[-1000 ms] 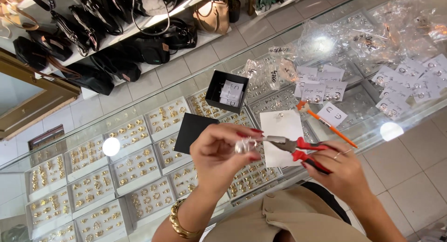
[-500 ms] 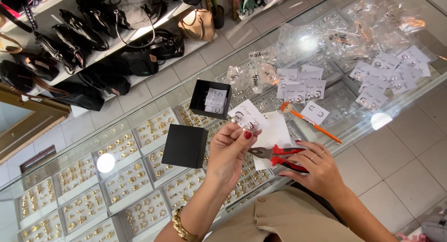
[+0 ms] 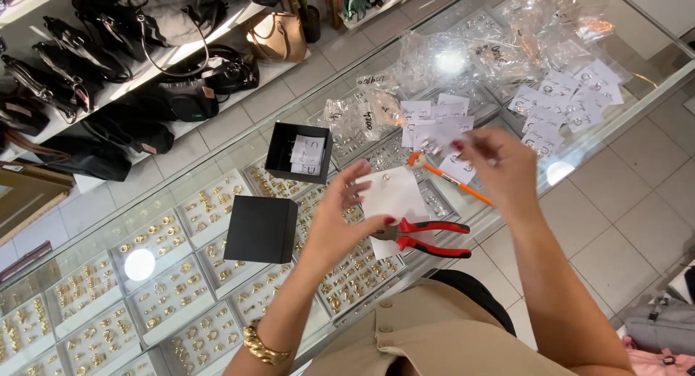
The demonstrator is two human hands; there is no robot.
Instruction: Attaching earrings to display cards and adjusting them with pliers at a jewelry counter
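Note:
My left hand [image 3: 346, 215] hovers over the glass counter with fingers spread and nothing in it. Its fingertips are next to a white paper sheet [image 3: 397, 195] that carries a small ring [image 3: 386, 178]. Red-handled pliers [image 3: 427, 238] lie on the glass just right of my left thumb. My right hand [image 3: 499, 166] is farther back, its fingers curled down over a spread of small white cards [image 3: 434, 123]. Blur hides whether it grips a card. An orange-tipped tool [image 3: 452, 182] lies under the right hand.
An open black box [image 3: 279, 148] with white cards in it and its black lid [image 3: 260, 229] sit on the glass counter [image 3: 217, 159]. Trays of gold rings [image 3: 156, 275] show beneath. Clear plastic bags [image 3: 470, 54] pile at the back right. Handbags [image 3: 145, 86] fill floor shelves.
The pliers left my right hand and now lie on the glass. My right hand moved back to the white cards. My left hand let go of the small ring and opened.

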